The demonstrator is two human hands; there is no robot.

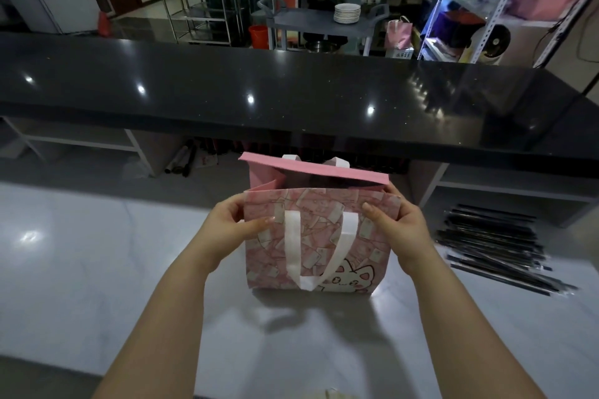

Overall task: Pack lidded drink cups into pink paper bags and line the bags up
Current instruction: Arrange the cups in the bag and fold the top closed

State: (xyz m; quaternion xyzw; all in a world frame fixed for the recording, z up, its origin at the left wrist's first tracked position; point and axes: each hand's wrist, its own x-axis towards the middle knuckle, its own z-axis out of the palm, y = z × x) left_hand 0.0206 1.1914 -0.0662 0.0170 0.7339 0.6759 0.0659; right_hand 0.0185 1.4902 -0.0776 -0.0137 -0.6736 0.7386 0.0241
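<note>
Black glossy counter [227,91] spans the far side, raised behind the pale glossy tabletop [97,253]. Pink paper bag [327,220] stands upright mid-tabletop, cat print on the near panel, mouth open, rear panel's top edge tipped toward the camera. Inside is dark, can't tell contents.

Both forearms come in from the bottom edge, roughly mirrored. Left hand [231,225] is at the bag's top left corner: thumb flat on the near panel's outside, fingers curled behind the edge, clamped on the paper. Right hand [400,223] is at the top right corner: thumb on the front, fingers wrapped round the side fold, also clamped.

Bundle of black wrapped straws [492,249] lies on the tabletop to the right, apart from the bag. Near white handle [293,246] hangs down the front panel between the thumbs. Far handle [340,161] pokes up behind the rear panel.
</note>
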